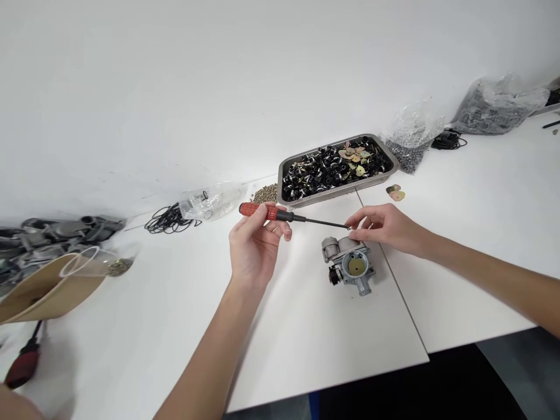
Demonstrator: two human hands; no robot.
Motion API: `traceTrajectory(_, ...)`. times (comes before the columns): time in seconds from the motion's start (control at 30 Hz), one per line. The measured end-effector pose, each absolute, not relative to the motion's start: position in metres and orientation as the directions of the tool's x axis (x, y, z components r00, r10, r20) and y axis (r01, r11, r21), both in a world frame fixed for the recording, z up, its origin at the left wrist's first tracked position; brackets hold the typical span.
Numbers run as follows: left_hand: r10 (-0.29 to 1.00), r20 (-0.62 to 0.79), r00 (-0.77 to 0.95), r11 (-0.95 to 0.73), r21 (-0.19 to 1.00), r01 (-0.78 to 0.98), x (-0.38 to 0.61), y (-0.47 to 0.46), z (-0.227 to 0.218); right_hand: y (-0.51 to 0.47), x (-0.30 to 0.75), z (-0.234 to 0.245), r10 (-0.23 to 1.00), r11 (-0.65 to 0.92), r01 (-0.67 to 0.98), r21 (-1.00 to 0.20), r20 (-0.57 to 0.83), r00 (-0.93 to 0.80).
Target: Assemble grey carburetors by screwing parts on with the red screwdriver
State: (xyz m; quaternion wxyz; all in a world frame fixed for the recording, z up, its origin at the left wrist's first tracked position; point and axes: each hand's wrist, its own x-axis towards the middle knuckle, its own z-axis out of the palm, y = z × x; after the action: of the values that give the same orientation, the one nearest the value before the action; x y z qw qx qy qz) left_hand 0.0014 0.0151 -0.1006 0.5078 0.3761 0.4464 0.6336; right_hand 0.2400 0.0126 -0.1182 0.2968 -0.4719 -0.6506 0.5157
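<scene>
My left hand is wrapped round the red handle of a screwdriver, whose dark shaft points right. At the tip, the fingers of my right hand are pinched together; whatever tiny piece they hold there is too small to make out. Just below that tip, a metal carburetor-like body rests on the white table, with a round brass-coloured plate in its bore. Neither hand clearly grips the body, though my right fingers are close above its top.
Behind stands a metal tray of black parts and brass discs. Beside it are small screws, loose discs, black rings and plastic bags. At left lie grey castings, a tipped cup and another person's red-handled screwdriver.
</scene>
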Motion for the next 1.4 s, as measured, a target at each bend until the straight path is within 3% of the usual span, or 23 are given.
traceTrajectory(0.2,0.981,0.024,-0.190,-0.078,0.956,-0.284,0.0018,0.0146,-0.0996,0.0130,0.2387,-0.1198,0.923,0.080,0.282,-0.956,-0.036,-0.382)
traceTrajectory(1.13,0.986,0.043,-0.161,-0.092,0.947,-0.309,0.0003,0.0143,-0.1002,0.0113,0.2393,-0.1157,0.929,0.050,0.320,-0.946,-0.073,-0.363)
traceTrajectory(1.4,0.983,0.082,-0.164,-0.125,0.954,-0.272,0.0013,0.0131,-0.0989,0.0123,0.2405,-0.1155,0.928,0.138,0.335,-0.932,0.003,-0.373)
